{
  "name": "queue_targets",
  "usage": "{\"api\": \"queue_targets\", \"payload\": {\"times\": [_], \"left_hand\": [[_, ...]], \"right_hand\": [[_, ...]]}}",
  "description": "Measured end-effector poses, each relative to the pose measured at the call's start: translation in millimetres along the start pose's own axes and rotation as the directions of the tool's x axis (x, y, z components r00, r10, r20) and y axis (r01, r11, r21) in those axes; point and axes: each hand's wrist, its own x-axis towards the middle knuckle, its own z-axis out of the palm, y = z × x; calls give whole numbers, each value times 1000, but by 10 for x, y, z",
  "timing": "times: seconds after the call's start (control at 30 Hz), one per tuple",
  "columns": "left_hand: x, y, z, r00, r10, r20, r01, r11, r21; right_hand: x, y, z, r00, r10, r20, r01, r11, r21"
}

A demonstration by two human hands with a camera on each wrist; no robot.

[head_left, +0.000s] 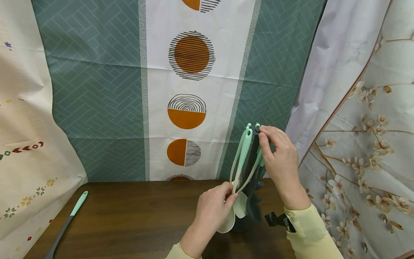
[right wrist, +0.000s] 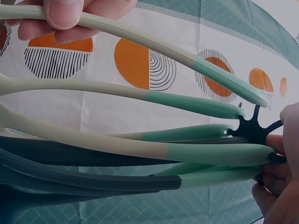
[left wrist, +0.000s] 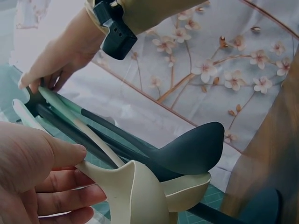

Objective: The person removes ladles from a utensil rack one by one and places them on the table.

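Note:
A dark utensil stand point(right wrist: 250, 128) with a hooked top rises at the right of the table. Mint-handled cream and dark grey utensils hang around it, among them a dark ladle point(head_left: 253, 210). My left hand point(head_left: 213, 205) pinches a deep cream spoon point(left wrist: 133, 191) by the lower part of its handle, just above the bowl. That spoon's mint end reaches up to a hook in the right wrist view. My right hand point(head_left: 281, 158) grips the stand's top, thumb and fingertips at the hooks. Another cream utensil point(head_left: 240, 205) hangs close behind the held spoon.
A utensil with a mint handle point(head_left: 79, 203) and dark shaft lies at the left of the brown table point(head_left: 139, 219), its head cut off by the frame. Patterned cloths hang behind and on both sides. The flowered curtain point(head_left: 362, 162) is close to my right arm.

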Motion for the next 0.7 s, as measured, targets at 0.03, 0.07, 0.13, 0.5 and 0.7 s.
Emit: {"api": "queue_targets", "payload": {"times": [0.03, 0.07, 0.13, 0.5, 0.7], "left_hand": [[1, -1, -3, 1000, -2, 2, 2, 1000, -1], [2, -3, -6, 1000, -3, 4, 3, 1000, -2], [4, -6, -15, 1000, -4, 8, 4, 1000, -6], [8, -24, -47, 1000, -5, 31, 6, 1000, -17], [14, -52, -73, 1000, -7, 30, 8, 1000, -13]], "right_hand": [[1, -1, 0, 1000, 0, 1, 0, 1000, 1], [2, -2, 1, 1000, 1, 1, -1, 1000, 0], [4, -2, 2, 1000, 2, 2, -2, 1000, 0], [-1, 6, 2, 1000, 2, -1, -2, 1000, -2], [3, -9, 4, 1000, 2, -5, -2, 1000, 2]]}}
